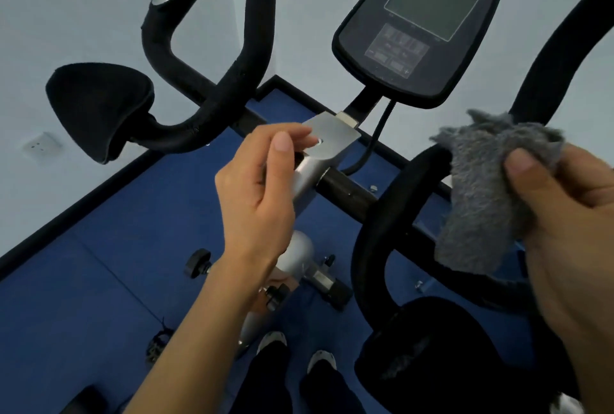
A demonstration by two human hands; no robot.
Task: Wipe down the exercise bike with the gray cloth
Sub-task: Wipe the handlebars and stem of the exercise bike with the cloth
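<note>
The exercise bike fills the view: a black console with a grey screen at top right, black foam handlebars curving left and right, and a silver clamp bracket at the centre. My left hand hovers over that bracket, fingers loosely curled, holding nothing. My right hand grips the bunched gray cloth at the right, just above the right handlebar loop. The cloth hangs in front of the bar; whether it touches is unclear.
A padded black elbow rest juts out at left, another at lower right. Below lie blue floor mats, the bike's silver post with black knobs, and my shoes. A white wall with an outlet is behind.
</note>
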